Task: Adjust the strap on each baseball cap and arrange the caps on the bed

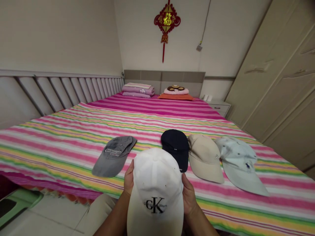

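Both hands on the white baseball cap (155,173), bottom center: left hand (128,178) grasping one side, right hand (189,196) the other. Brim toward the bottom edge, black monogram on the front. In this view it hides part of the navy cap (174,142) behind it.

Caps: 5 total, 1 held, 4 on the striped bedsheet (73,127). Gray cap (113,159) alone, left of center; its script looks too blurred to read. Navy, beige cap (205,157), pale blue cap (240,162) in a row, center to right.

Farther out: 2 bedding stacks by the headboard (183,77), 1 red hanging ornament (167,19) top center, 1 green stool (23,205) lower left, wardrobe (278,75) upper right.
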Demonstrator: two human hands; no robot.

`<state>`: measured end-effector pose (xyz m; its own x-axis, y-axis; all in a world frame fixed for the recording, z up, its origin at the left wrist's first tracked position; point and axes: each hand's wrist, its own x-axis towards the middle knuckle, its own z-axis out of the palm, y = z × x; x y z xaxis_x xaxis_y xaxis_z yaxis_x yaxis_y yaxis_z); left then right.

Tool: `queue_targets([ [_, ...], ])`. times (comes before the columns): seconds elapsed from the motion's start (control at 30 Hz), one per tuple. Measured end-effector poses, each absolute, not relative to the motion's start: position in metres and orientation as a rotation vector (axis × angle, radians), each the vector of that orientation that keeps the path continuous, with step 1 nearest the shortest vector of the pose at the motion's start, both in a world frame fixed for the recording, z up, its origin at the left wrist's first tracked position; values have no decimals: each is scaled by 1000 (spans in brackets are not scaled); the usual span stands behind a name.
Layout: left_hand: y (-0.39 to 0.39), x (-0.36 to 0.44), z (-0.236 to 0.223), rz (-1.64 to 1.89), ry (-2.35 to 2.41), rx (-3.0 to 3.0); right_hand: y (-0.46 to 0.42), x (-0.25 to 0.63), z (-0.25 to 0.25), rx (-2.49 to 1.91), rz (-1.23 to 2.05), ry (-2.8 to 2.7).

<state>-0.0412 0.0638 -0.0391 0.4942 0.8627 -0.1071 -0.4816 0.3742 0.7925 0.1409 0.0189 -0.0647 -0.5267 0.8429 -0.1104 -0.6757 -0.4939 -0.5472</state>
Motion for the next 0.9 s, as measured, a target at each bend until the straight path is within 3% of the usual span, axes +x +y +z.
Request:
queue_targets([
  [0.23,46,-57,-84,946,100,542,24,147,-64,-464,2023,-484],
  [0.4,23,-59,-96,898,257,382,25,147,-63,-487,2010,-451],
  [0.63,19,-52,-91,859,307,254,25,144,-67,-460,2037,-403],
  [0.9,6,-36,-52,927,444,327,21,135,-74,-407,2049,-343],
])
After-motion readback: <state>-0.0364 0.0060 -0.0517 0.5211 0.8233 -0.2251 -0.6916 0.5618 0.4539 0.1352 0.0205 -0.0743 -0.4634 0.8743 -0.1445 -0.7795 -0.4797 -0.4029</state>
